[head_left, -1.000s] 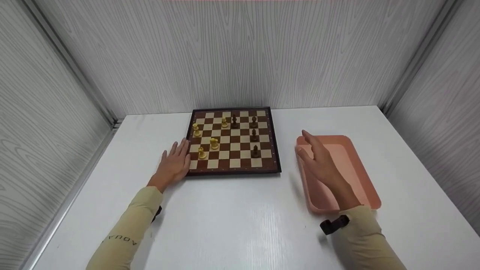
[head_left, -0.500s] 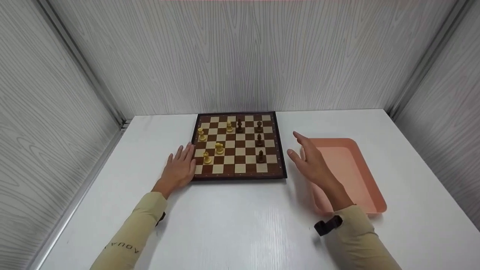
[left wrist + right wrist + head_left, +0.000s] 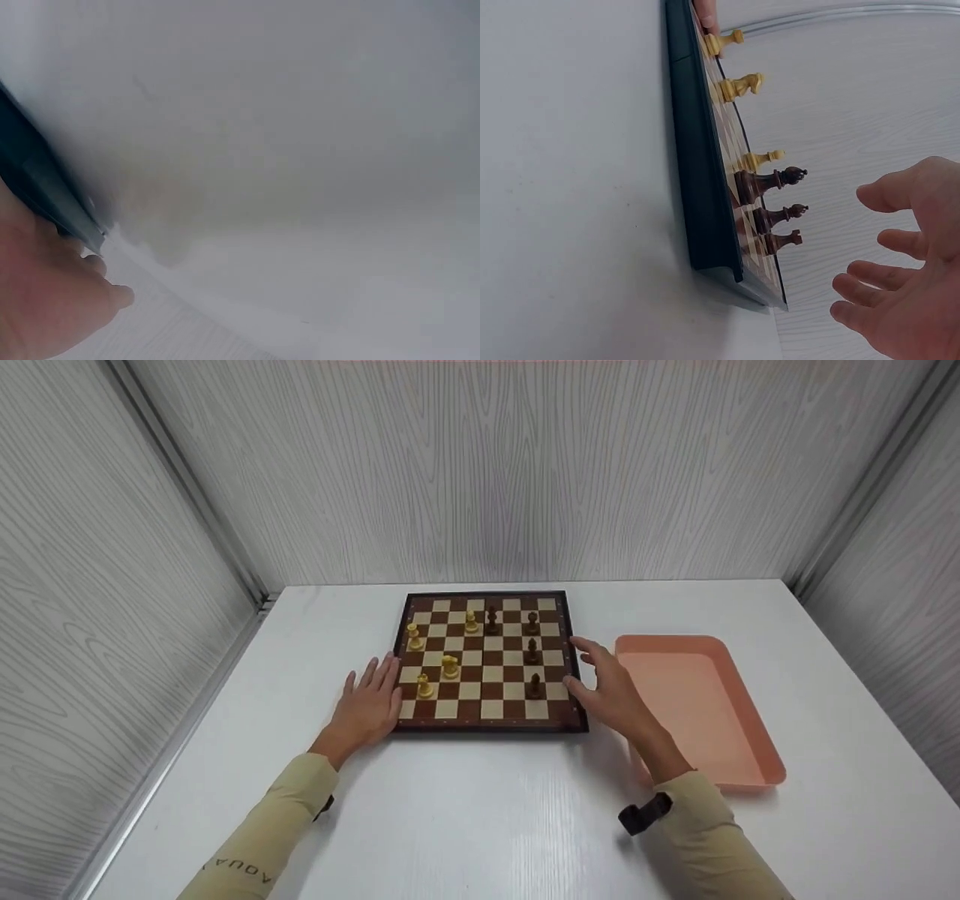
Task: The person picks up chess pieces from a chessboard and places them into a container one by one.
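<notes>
A brown and cream chessboard (image 3: 469, 711) with a dark frame lies on the white table. On its left part stand several yellow chess pieces, among them a knight (image 3: 450, 667). Dark pieces stand farther right, including a bishop (image 3: 763, 184) in the right wrist view. My left hand (image 3: 367, 711) lies flat with straight fingers along the board's left edge. At the right edge is my right hand (image 3: 611, 694), thumb and fingers spread apart with nothing between them. The right wrist view has this hand above the board's level, near the dark pieces.
A pink tray (image 3: 757, 727) stands right of the board, partly behind my right forearm. Grey wood-grain walls (image 3: 480, 472) enclose the white table (image 3: 480, 810) at the back and both sides.
My right hand has moved left, from over the pink tray to the board's right edge. The left hand stays at the left edge. The head view has shifted slightly.
</notes>
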Demonstrator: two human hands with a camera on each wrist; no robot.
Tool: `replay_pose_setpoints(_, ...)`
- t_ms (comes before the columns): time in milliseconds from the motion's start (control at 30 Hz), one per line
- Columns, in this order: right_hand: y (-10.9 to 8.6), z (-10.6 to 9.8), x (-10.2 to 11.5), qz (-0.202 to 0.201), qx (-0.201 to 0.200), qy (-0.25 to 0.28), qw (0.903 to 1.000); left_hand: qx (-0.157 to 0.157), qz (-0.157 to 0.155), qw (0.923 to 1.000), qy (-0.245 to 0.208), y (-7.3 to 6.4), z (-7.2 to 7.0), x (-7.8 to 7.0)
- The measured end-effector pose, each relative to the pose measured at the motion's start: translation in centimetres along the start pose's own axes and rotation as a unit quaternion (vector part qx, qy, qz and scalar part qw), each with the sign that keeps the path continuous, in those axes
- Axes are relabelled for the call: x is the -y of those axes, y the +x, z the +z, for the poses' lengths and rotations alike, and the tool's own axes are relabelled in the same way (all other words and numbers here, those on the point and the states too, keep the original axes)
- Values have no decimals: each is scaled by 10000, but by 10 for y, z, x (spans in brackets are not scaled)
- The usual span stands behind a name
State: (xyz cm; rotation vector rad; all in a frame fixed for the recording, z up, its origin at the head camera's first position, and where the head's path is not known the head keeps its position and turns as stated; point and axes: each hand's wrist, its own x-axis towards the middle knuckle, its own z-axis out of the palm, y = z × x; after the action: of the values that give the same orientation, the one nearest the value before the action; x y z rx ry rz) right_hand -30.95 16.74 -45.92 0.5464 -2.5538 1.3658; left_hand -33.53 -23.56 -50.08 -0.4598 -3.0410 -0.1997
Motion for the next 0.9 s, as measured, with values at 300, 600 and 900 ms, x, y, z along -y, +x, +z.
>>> replay_pose_setpoints(300,-3,7,-10,53,70,222,9997,183,-82,9997,133,-7,0,-8)
replay_pose_setpoints(600,-5,14,-6,61,176,35,9998,110,-22,9994,330,-17,-3,-13)
replay_pose_setpoints(900,-3,14,4,310,535,-7,9981,240,-9,9989,403,-21,-12,-18)
